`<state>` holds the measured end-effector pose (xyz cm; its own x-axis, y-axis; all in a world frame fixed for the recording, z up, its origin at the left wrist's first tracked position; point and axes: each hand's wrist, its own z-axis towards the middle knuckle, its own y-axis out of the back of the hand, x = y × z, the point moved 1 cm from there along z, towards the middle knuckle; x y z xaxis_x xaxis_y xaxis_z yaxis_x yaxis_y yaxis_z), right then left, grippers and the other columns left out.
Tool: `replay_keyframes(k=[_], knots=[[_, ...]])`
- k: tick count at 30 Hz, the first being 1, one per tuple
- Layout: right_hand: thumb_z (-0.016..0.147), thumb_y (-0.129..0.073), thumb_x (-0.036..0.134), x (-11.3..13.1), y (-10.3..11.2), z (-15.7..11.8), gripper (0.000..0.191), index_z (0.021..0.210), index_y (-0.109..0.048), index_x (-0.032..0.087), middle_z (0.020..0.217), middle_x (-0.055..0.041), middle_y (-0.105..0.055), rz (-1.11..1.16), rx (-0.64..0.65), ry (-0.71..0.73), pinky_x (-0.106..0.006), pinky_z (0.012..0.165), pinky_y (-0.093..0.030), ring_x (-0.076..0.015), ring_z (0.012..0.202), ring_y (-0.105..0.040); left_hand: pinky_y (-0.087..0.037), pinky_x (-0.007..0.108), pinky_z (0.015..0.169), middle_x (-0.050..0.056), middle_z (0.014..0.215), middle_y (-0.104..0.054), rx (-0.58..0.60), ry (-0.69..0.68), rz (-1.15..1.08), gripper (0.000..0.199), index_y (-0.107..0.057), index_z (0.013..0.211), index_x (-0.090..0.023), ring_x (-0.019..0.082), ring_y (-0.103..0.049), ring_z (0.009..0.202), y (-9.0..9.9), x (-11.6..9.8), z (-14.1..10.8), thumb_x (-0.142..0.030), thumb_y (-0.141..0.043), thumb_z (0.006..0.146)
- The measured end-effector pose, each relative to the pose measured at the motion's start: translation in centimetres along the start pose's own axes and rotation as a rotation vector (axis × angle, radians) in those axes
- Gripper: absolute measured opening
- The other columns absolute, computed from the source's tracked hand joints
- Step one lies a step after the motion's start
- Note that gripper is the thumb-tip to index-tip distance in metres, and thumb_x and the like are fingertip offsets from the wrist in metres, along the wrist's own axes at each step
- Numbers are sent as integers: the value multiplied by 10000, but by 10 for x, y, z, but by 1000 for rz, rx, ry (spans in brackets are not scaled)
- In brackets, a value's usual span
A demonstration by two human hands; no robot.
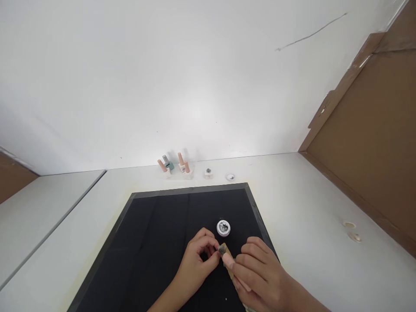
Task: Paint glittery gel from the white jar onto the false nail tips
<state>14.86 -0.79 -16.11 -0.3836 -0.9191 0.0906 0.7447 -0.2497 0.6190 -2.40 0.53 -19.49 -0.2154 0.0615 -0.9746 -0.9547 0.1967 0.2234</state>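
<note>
My right hand (260, 273) is closed around a pink-handled applicator (228, 260) whose tip is stained grey. A tan strip (226, 250) shows beside and beneath the handle; what it is I cannot make out. The grey tip meets the fingertips of my left hand (198, 258), where thumb and index finger are pinched together. Whatever lies between those fingers is too small to name. Just beyond both hands, a small round white jar (223, 228) with silvery flakes inside stands uncovered on the black mat (156, 251).
Behind the mat, several nail polish bottles (186, 170) stand by the white wall. Near them are a small clear block (208, 174) with something grey on top and a white lid (230, 177). Two small cream discs (355, 237) lie at right, beside a cardboard panel (373, 143).
</note>
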Motion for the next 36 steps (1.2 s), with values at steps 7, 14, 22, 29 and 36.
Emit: replay_keyframes(k=[7, 14, 22, 29, 36], knots=[[728, -479, 19, -2, -2, -2, 270, 973, -590, 38, 633, -64, -597, -34, -31, -45, -353, 594, -435, -179, 634, -478, -396, 210, 536, 7, 762, -489, 14, -10, -18, 78, -602, 662, -155, 96, -478, 601, 1, 2, -1, -157, -596, 740], [728, -486, 27, -1, 0, 1, 238, 935, -590, 80, 659, -53, -627, -16, -35, 4, -342, 581, -440, -170, 624, -470, -390, 212, 546, 4, 752, -487, 12, -10, -10, 75, -595, 653, -154, 96, -476, 609, 1, 0, 0, -126, -585, 722], [727, -486, 14, -2, -4, 0, 189, 868, -583, 92, 587, -37, -560, -72, -52, -84, -334, 571, -428, -169, 616, -456, -401, 212, 537, 9, 778, -483, 15, 3, -27, 101, -595, 665, -153, 88, -469, 586, 0, 4, 0, -213, -613, 744], [726, -459, 22, -3, 0, 3, 204, 879, -570, 101, 596, -36, -570, -56, -88, -56, -323, 561, -426, -164, 603, -467, -403, 210, 537, 9, 766, -480, 8, -6, -23, 117, -598, 657, -150, 88, -468, 586, 1, 4, -1, -222, -614, 748], [720, -493, 42, -1, 1, 3, 238, 936, -586, 75, 622, -45, -622, -2, -31, 14, -321, 556, -432, -162, 598, -486, -389, 204, 534, 6, 766, -483, 17, -10, -21, 74, -608, 667, -150, 87, -465, 595, 0, 2, -2, -158, -602, 741]])
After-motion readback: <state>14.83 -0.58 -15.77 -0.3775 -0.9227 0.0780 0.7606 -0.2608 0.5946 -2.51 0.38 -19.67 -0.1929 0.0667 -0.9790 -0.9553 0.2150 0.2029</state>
